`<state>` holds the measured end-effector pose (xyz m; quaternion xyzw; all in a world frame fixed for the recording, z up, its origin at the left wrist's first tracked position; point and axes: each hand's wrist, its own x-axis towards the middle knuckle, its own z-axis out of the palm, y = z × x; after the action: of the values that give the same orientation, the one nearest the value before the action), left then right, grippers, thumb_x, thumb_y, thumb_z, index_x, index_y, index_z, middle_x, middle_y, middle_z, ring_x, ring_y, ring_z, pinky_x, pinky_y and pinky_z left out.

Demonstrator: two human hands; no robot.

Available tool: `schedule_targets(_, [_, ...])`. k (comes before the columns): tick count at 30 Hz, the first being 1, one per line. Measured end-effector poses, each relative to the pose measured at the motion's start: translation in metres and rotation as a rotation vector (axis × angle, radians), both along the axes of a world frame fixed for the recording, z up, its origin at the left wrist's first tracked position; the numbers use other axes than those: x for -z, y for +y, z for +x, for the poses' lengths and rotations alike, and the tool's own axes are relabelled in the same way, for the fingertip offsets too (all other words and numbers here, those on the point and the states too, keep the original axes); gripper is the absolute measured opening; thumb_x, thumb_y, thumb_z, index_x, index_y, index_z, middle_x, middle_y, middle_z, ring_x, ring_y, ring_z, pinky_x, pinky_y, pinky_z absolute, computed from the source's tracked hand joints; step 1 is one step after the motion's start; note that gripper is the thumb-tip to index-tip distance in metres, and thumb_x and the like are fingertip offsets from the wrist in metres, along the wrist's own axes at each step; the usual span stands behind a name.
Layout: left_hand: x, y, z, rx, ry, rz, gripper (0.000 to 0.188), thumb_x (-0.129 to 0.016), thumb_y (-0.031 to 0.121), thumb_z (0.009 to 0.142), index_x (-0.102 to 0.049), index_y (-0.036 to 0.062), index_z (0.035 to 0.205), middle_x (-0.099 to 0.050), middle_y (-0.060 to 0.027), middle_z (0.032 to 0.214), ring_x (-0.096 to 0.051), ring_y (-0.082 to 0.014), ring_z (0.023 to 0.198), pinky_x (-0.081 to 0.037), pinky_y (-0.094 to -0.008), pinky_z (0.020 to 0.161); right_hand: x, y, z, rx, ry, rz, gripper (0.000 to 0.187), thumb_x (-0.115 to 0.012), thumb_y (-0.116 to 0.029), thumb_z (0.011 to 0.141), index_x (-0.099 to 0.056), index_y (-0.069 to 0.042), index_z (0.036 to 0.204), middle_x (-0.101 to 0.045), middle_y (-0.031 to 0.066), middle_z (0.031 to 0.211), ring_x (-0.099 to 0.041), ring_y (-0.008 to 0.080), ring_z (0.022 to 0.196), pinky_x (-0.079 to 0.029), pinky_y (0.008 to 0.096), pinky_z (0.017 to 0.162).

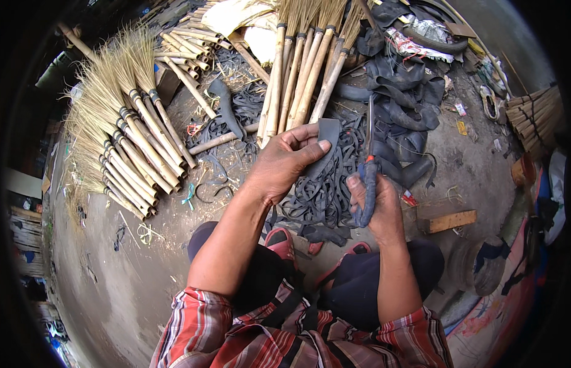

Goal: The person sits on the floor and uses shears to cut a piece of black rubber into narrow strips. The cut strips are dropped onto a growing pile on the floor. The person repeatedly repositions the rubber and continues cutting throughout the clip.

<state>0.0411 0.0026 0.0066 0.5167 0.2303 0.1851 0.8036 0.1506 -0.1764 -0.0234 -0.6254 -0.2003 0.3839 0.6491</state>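
Between the thumb and fingers of my left hand (288,161) is a flat dark rubber piece (328,131), pinched near its upper end. My right hand (379,205) grips a pair of scissors (370,175) with dark wrapped handles and a bit of red near the pivot. Their blades point upward, apart from the rubber piece and to its right. Below and between both hands lies a tangled heap of thin black rubber strips (316,199) on the ground.
Finished straw brooms (138,135) with bamboo handles lie fanned out at left. More brooms (307,67) lean ahead, beside stacked bamboo sticks (190,46). Large black rubber pieces (399,116) spread at right. A wooden block (448,221) sits near my right forearm.
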Motion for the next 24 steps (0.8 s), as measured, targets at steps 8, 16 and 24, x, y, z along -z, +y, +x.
schedule_targets(8, [-0.004, 0.035, -0.022, -0.272, 0.006, 0.129, 0.056, -0.072, 0.010, 0.099, -0.052, -0.0091, 0.148, -0.070, -0.0047, 0.095, -0.066, -0.0104, 0.077, -0.059, -0.0250, 0.063, 0.028, 0.009, -0.029, -0.360, -0.109, 0.034, 0.022, -0.072, -0.020, 0.103, -0.065, -0.004, 0.116, -0.061, -0.0016, 0.089, -0.057, 0.0054, 0.072, -0.048, 0.0210, 0.064])
schedule_targets(16, [-0.001, 0.046, -0.031, -0.231, 0.030, 0.158, 0.064, -0.073, 0.006, 0.098, -0.044, -0.0052, 0.154, -0.069, -0.0067, 0.094, -0.068, -0.0142, 0.079, -0.059, -0.0275, 0.069, 0.036, 0.016, -0.031, -0.430, -0.020, 0.006, 0.032, -0.082, -0.007, 0.090, -0.065, -0.001, 0.116, -0.074, 0.0071, 0.097, -0.071, 0.0134, 0.088, -0.057, 0.0283, 0.081])
schedule_targets(24, [0.006, 0.044, -0.032, -0.099, 0.068, 0.212, 0.067, -0.074, 0.005, 0.097, -0.042, -0.0054, 0.155, -0.069, -0.0050, 0.090, -0.068, -0.0136, 0.078, -0.057, -0.0286, 0.070, 0.033, 0.021, -0.032, -0.438, -0.081, 0.061, 0.027, -0.072, -0.016, 0.099, -0.062, -0.001, 0.118, -0.057, -0.0035, 0.087, -0.053, 0.0043, 0.072, -0.044, 0.0198, 0.063])
